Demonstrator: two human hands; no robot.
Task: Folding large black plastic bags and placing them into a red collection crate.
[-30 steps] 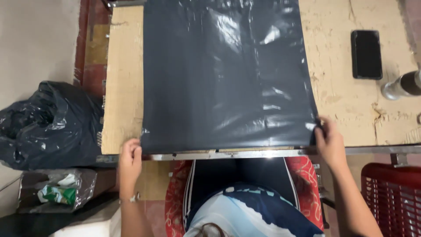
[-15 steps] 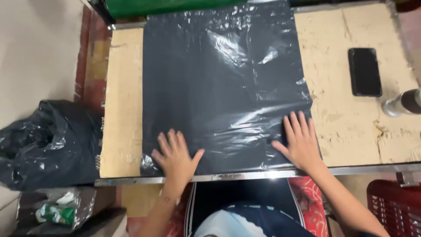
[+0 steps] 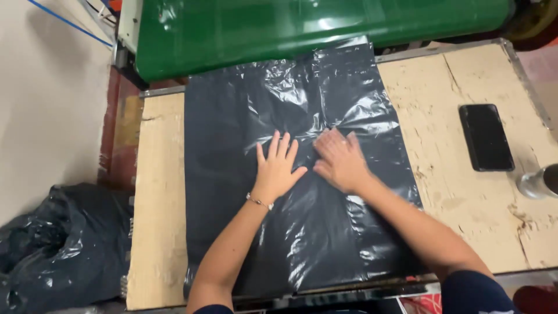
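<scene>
A: Entry: black plastic sheet (image 3: 226, 192) lies flat on the wooden table (image 3: 465, 203), covering its middle from the near edge to the far edge.

B: Hands?

A: Left hand (image 3: 278, 168) open, fingers spread, palm pressed on the sheet near its centre. Right hand (image 3: 342, 161) just beside it at 3 o'clock, open and flat too. Neither grips anything.

B: Surroundings?

A: Black phone (image 3: 486, 137) on the table at 3 o'clock, well apart. Metal cup (image 3: 537, 181) at 4 o'clock. Green roll (image 3: 314, 26) at 12 o'clock. Black bag (image 3: 58, 244) on the floor at 8 o'clock.
</scene>
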